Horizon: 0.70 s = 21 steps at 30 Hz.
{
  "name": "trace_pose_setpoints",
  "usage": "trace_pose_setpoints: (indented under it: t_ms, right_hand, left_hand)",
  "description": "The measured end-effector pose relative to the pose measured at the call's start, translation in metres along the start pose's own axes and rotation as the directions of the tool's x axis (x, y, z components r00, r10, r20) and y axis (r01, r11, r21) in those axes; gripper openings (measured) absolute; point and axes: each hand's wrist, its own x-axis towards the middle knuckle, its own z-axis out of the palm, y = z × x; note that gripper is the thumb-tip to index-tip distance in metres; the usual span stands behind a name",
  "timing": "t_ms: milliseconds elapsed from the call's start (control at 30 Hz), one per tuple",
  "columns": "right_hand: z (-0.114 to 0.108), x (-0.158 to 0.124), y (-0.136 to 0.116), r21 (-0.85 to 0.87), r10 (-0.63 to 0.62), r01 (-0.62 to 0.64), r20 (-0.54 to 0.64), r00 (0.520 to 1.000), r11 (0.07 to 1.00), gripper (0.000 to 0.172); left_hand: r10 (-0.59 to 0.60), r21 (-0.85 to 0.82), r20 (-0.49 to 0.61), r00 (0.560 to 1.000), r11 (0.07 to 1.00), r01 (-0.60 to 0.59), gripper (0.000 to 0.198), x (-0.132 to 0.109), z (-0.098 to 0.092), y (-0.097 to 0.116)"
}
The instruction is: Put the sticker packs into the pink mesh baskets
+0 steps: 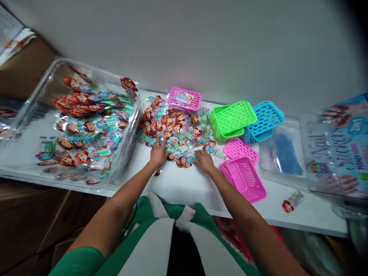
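Observation:
A heap of small clear packets [175,126] lies on the white table, each with a doll-shaped picture with red or brown hair and a green strip. At the heap's near left edge is my left hand [157,153], its fingers spread and touching the packets. My right hand [204,161] rests at the near right edge with fingers stretched out over a few packets. Neither hand shows anything gripped. A pink basket [184,99] with a card in it stands just behind the heap.
A large clear bin [126,153] of similar packets stands on the left. Stacked green baskets [234,117], blue baskets [266,117] and pink baskets [247,178] are on the right. Beyond them are a clear tray [287,153] and a Nail Stickers box [339,149]. One loose packet [291,201] lies near the front edge.

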Motion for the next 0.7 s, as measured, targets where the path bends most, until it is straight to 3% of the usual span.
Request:
trace_pose_setpoints:
  t_ms: [67,133,233,300,367,433,500,533,633,700]
  right_hand:
    - [0.013,-0.014,0.002,-0.069,-0.009,0.01,0.024,1.0,0.998,0.049]
    - [0.019,-0.023,0.006,-0.03,0.036,-0.036,0.014,0.999,0.999,0.038]
    - [0.021,-0.035,0.014,0.194,0.077,-0.085,0.047,0.996,0.977,0.018]
    - [0.026,-0.048,0.016,0.362,0.1,-0.124,0.085,0.991,0.924,0.016]
    - [0.035,-0.065,0.011,0.591,0.128,-0.178,0.127,0.984,0.787,0.024]
    - [0.047,-0.08,-0.001,0.815,0.135,-0.211,0.164,0.977,0.539,0.032]
    - [0.055,-0.091,-0.014,0.912,0.131,-0.206,0.17,0.977,0.354,0.037]
    - [0.057,-0.094,-0.021,0.929,0.124,-0.2,0.169,0.978,0.311,0.038]
    - [0.052,-0.091,-0.032,0.946,0.055,-0.176,0.167,0.984,0.272,0.039]
    - [0.044,-0.083,-0.032,0.933,-0.031,-0.124,0.143,0.989,0.338,0.04]
  left_hand:
    - [0.003,-0.002,0.027,1.0,1.0,-0.003,0.07,-0.016,0.008,-0.005]
    - [-0.006,-0.03,0.003,1.0,1.0,0.006,0.066,-0.03,0.011,-0.006]
    - [-0.054,-0.207,-0.123,0.991,0.978,0.027,0.055,-0.055,0.011,0.007]
    - [-0.167,-0.444,-0.085,0.982,0.889,0.113,0.046,-0.079,0.016,0.026]
    - [-0.26,-0.7,0.217,0.941,0.63,0.336,0.045,-0.102,0.028,0.049]
    - [-0.196,-0.789,0.536,0.821,0.231,0.57,0.046,-0.118,0.044,0.071]
    - [-0.154,-0.756,0.655,0.74,-0.114,0.645,0.043,-0.125,0.058,0.087]
    - [-0.178,-0.746,0.664,0.726,-0.222,0.628,0.04,-0.125,0.063,0.092]
    - [-0.283,-0.77,0.63,0.723,-0.346,0.536,0.034,-0.121,0.067,0.098]
    - [-0.288,-0.786,0.605,0.742,-0.366,0.499,0.028,-0.118,0.064,0.098]
